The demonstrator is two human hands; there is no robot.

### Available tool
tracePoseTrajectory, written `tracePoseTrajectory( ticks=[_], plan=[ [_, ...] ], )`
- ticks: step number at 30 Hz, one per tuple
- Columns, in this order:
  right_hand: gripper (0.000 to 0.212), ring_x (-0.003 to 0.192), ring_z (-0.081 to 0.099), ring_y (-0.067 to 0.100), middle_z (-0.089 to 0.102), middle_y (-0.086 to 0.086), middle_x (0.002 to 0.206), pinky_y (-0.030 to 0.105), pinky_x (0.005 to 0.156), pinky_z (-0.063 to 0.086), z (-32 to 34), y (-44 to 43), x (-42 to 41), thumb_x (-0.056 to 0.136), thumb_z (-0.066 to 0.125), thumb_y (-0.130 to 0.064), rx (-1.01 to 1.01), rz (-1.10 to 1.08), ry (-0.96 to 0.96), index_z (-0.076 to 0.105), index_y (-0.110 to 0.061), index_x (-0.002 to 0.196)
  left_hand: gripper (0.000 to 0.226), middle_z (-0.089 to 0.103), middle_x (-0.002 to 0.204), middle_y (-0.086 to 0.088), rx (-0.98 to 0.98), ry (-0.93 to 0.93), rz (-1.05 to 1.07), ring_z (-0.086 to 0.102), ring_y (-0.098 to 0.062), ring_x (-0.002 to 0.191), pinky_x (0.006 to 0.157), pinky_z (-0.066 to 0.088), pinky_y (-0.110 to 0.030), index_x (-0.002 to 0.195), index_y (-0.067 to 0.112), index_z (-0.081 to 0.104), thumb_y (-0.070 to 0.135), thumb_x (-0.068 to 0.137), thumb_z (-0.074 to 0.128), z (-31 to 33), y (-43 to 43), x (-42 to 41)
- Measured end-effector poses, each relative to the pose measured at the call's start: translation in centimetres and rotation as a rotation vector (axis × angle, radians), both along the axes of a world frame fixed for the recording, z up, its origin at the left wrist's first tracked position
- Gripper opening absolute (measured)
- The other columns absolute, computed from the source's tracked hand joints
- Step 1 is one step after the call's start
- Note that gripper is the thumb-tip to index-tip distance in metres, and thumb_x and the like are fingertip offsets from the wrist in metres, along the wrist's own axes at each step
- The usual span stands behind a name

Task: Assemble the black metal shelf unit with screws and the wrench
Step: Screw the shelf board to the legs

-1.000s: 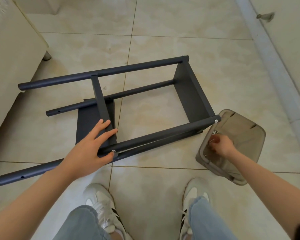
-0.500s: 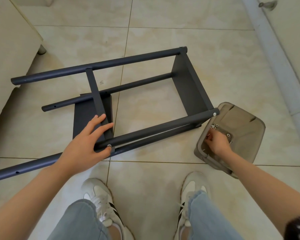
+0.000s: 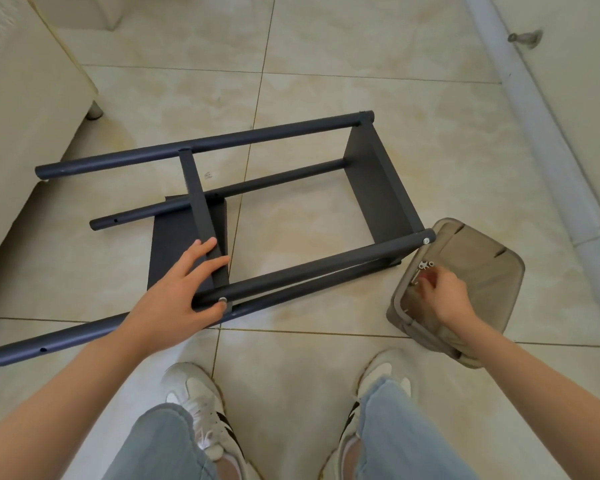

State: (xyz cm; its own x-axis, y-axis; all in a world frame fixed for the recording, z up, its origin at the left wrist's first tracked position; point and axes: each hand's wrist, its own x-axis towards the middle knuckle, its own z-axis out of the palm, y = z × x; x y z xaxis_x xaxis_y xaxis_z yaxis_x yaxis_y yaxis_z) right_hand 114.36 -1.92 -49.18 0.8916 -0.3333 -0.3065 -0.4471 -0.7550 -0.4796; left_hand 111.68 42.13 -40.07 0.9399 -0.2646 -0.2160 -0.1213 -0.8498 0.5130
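Observation:
The black metal shelf unit (image 3: 378, 188) lies on its side on the tiled floor, with round tube legs and flat shelf panels. My left hand (image 3: 177, 292) grips the near tube and the middle shelf panel where they meet, the thumb beside a silver screw head (image 3: 223, 300). My right hand (image 3: 440, 296) reaches into a taupe plastic tray (image 3: 492, 271) at the right, fingers pinched together among several small silver screws (image 3: 425, 265). Whether a screw is between the fingertips is hidden. No wrench shows.
A cream sofa (image 3: 21, 109) stands at the left, close to the tube ends. A white pipe (image 3: 541, 143) runs along the wall at the right. My two white sneakers (image 3: 201, 403) stand just below the shelf unit.
The view shifted slightly. My right hand stays in the tray, fingers working among the screws. My left hand keeps its hold on the shelf unit.

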Motion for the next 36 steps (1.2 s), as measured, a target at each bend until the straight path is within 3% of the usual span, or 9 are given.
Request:
tracePoseTrajectory(
  ticks=[4, 7, 10, 17, 22, 27, 30, 34, 36],
  plan=[
    [0.016, 0.083, 0.063, 0.017, 0.068, 0.002, 0.092, 0.025, 0.073, 0.047, 4.2, 1.0, -1.0, 0.099, 0.054, -0.016, 0.055, 0.012, -0.14, 0.066, -0.012, 0.109, 0.068, -0.01, 0.15, 0.044, -0.003, 0.022, -0.025, -0.004, 0.001, 0.151, 0.111, 0.033, -0.029, 0.148, 0.046, 0.032, 0.04, 0.09, 0.068, 0.1, 0.2, 0.3],
    [0.008, 0.078, 0.061, 0.004, 0.067, -0.007, 0.082, 0.018, 0.069, 0.045, 7.3, 2.7, -1.1, 0.097, 0.059, -0.02, 0.102, 0.037, -0.194, 0.066, -0.022, 0.096, 0.068, -0.006, 0.156, 0.036, -0.001, 0.037, -0.027, 0.002, -0.005, 0.152, 0.111, 0.036, -0.031, 0.148, 0.045, 0.033, 0.043, 0.09, 0.068, 0.2, 0.2, 0.4],
    [0.006, 0.078, 0.064, 0.001, 0.069, -0.012, 0.079, 0.014, 0.068, 0.045, 9.7, 4.6, -0.5, 0.093, 0.064, -0.022, 0.141, 0.054, -0.217, 0.07, -0.023, 0.096, 0.068, -0.005, 0.159, 0.032, -0.008, 0.051, -0.042, 0.0, -0.005, 0.153, 0.112, 0.034, -0.032, 0.148, 0.044, 0.033, 0.045, 0.09, 0.068, 0.4, 0.5, 0.6],
    [0.016, 0.079, 0.071, 0.009, 0.075, -0.002, 0.085, 0.034, 0.088, 0.058, 12.3, 11.1, 2.7, 0.089, 0.069, -0.017, 0.36, 0.23, -0.167, 0.072, -0.014, 0.105, 0.068, -0.01, 0.16, 0.029, 0.022, 0.083, -0.075, -0.02, 0.005, 0.145, 0.119, 0.026, -0.034, 0.148, 0.044, 0.033, 0.051, 0.089, 0.066, 0.9, 0.8, 0.9],
    [0.01, 0.084, 0.067, 0.006, 0.07, -0.012, 0.086, 0.026, 0.084, 0.055, 12.4, 17.5, 7.2, 0.097, 0.059, -0.026, 0.373, 0.418, -0.203, 0.066, -0.022, 0.104, 0.066, -0.018, 0.16, 0.028, 0.051, 0.107, -0.128, -0.023, -0.008, 0.15, 0.12, 0.024, -0.041, 0.14, 0.048, 0.038, 0.058, 0.083, 0.07, 1.2, 1.3, 2.2],
    [0.015, 0.085, 0.057, 0.002, 0.063, -0.008, 0.092, 0.011, 0.069, 0.039, 11.7, 22.5, 12.2, 0.099, 0.054, -0.03, 0.326, 0.531, -0.242, 0.061, -0.018, 0.105, 0.055, -0.023, 0.159, 0.028, 0.014, 0.132, -0.166, -0.024, -0.014, 0.151, 0.12, 0.026, -0.042, 0.124, 0.047, 0.043, 0.057, 0.08, 0.074, 0.8, 1.6, 2.9],
    [0.018, 0.076, 0.05, 0.004, 0.055, -0.007, 0.085, 0.017, 0.064, 0.035, 11.4, 25.1, 14.8, 0.1, 0.053, -0.029, 0.22, 0.607, -0.287, 0.059, -0.013, 0.097, 0.053, -0.028, 0.154, 0.035, -0.017, 0.15, -0.168, -0.022, -0.017, 0.151, 0.118, 0.031, -0.043, 0.116, 0.047, 0.041, 0.058, 0.077, 0.075, 0.6, 1.7, 3.0],
    [0.023, 0.101, 0.052, 0.021, 0.057, 0.005, 0.103, 0.026, 0.082, 0.034, 10.6, 27.7, 18.2, 0.102, 0.047, -0.028, 0.088, 0.718, -0.347, 0.059, -0.014, 0.089, 0.053, -0.029, 0.155, 0.034, -0.027, 0.181, -0.18, -0.02, -0.023, 0.152, 0.117, 0.03, -0.042, 0.113, 0.045, 0.041, 0.057, 0.076, 0.077, 0.7, 1.7, 3.4],
    [0.028, 0.114, 0.045, 0.025, 0.055, 0.007, 0.116, 0.03, 0.092, 0.033, 10.4, 28.9, 19.8, 0.103, 0.043, -0.029, -0.003, 0.788, -0.353, 0.063, -0.01, 0.096, 0.054, -0.029, 0.154, 0.034, -0.032, 0.185, -0.191, -0.02, -0.025, 0.152, 0.117, 0.03, -0.042, 0.113, 0.045, 0.041, 0.058, 0.075, 0.077, 0.6, 1.8, 3.7]
  ],
)
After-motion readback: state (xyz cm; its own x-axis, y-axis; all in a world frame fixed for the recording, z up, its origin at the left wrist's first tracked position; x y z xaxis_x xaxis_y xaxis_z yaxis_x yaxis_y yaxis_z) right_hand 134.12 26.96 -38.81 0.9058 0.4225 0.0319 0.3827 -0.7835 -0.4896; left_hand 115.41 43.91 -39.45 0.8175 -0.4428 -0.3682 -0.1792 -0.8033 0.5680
